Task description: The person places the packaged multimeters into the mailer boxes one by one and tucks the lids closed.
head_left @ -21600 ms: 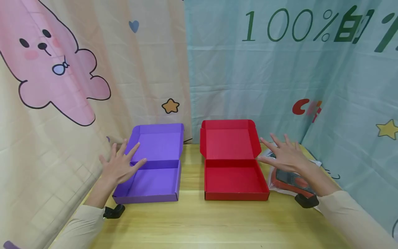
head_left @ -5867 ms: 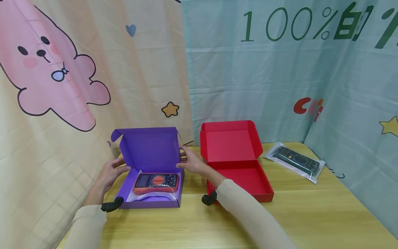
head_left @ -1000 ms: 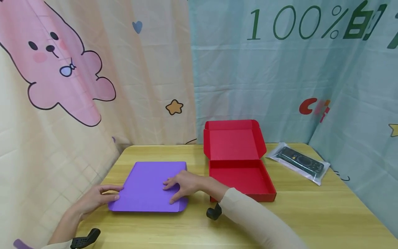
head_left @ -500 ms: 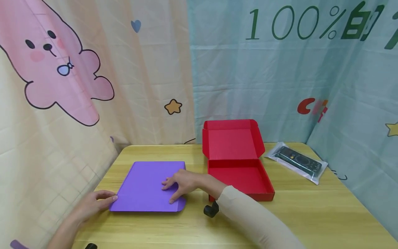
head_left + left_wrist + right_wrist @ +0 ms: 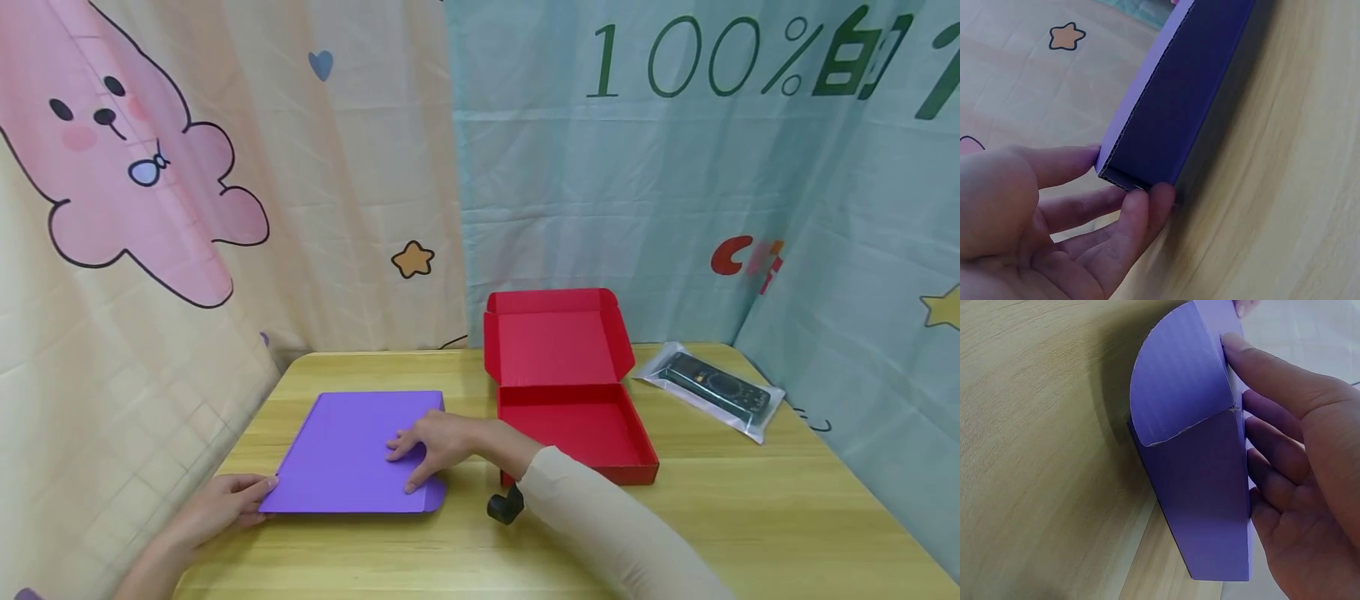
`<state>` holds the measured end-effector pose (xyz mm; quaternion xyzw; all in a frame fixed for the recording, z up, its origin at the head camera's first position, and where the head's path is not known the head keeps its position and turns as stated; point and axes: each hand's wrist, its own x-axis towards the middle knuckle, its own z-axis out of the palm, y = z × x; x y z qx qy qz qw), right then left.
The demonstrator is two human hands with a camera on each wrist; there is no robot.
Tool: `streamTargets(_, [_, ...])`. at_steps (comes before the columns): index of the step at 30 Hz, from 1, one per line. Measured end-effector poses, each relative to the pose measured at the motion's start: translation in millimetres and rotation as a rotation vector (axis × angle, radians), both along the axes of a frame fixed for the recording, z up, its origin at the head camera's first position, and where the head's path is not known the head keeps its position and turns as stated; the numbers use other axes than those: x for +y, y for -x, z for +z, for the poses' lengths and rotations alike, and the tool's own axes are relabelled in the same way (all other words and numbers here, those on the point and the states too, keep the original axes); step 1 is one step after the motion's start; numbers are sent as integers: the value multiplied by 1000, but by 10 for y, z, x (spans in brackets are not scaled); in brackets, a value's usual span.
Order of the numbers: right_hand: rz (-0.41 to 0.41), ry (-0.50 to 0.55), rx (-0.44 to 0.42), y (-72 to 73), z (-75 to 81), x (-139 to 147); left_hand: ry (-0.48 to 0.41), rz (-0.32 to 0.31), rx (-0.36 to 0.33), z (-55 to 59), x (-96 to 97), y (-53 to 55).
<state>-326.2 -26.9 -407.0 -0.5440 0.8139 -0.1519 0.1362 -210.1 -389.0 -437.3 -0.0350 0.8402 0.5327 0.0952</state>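
Note:
A purple cardboard box [image 5: 352,450] lies on the left of the table with its lid down. At its near right end, a rounded side tab [image 5: 1179,378] sticks out beyond the wall. My left hand [image 5: 225,504] pinches the near left corner, thumb on the lid's edge and fingertips [image 5: 1135,206] at the corner beneath. My right hand [image 5: 442,442] rests on the lid's right part, fingers spread and the thumb near the front edge. Whatever is inside the purple box is hidden by the lid.
Right of the purple box, a red cardboard box [image 5: 577,425] stands with its lid up and nothing visible inside. A dark multimeter [image 5: 720,386] in a clear plastic bag lies at the table's back right. Curtains [image 5: 360,167] enclose the back and sides.
Earlier, a red bagged multimeter went into the purple box, whose lid then came down. In the last second my left hand slid nearer along the left edge to the corner; my right hand stayed.

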Motion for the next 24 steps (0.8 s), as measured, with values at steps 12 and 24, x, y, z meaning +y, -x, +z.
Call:
streamTargets(12, [-7, -3, -23, 8, -15, -2, -238, -130, -79, -2, -121, -1])
streamTargets(24, [-40, -4, -41, -17, -13, 3, -248, -118, -63, -31, -115, 12])
